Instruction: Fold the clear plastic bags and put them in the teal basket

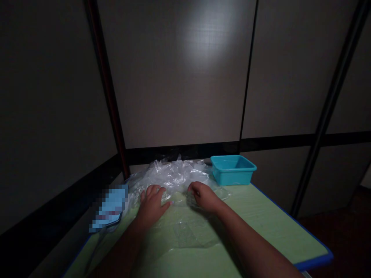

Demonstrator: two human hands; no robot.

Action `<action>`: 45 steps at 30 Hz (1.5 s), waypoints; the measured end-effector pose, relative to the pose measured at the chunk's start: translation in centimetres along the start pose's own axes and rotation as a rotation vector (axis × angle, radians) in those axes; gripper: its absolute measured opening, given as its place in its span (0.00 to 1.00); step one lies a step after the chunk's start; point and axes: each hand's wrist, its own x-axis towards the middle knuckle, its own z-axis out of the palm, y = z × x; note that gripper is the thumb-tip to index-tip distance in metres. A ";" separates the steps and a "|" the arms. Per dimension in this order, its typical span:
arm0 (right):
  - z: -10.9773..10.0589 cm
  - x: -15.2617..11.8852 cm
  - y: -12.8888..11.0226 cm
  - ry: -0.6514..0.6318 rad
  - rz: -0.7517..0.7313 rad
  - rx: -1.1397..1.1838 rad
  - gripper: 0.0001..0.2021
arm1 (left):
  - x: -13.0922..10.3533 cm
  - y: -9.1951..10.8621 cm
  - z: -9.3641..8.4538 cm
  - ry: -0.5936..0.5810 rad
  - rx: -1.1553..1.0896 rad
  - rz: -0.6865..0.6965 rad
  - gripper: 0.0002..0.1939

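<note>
A heap of clear plastic bags (176, 172) lies at the far side of the green table. My left hand (152, 202) rests at the near left edge of the heap, fingers spread, over clear plastic. My right hand (204, 196) is to its right, fingers curled together at the plastic; what they pinch, if anything, is too small to make out. Between and below the hands, a flat clear sheet (188, 233) lies on the tabletop.
A turquoise basin (234, 177) stands at the back right, beside the heap. At the left edge lies a flat device with a blurred-out screen (111, 206). The green table (275, 227) has a blue rim; panelled doors (179, 96) rise behind it.
</note>
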 end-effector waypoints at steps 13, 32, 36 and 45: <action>1.5 -1.5 -1.7 -0.517 -0.122 0.015 0.26 | 0.0 -0.3 0.6 -0.023 -0.009 -0.055 0.18; 0.5 -1.6 -2.4 -0.600 -0.066 0.057 0.32 | 0.3 -0.5 -0.8 0.034 -0.107 -0.142 0.10; 0.7 -1.6 -2.1 -0.559 -0.088 0.065 0.31 | 0.5 -1.0 -1.3 -0.012 -0.209 -0.098 0.08; 1.2 -0.9 -0.9 -0.147 -0.229 0.034 0.12 | 0.0 -1.6 -2.5 -0.244 -0.391 0.098 0.07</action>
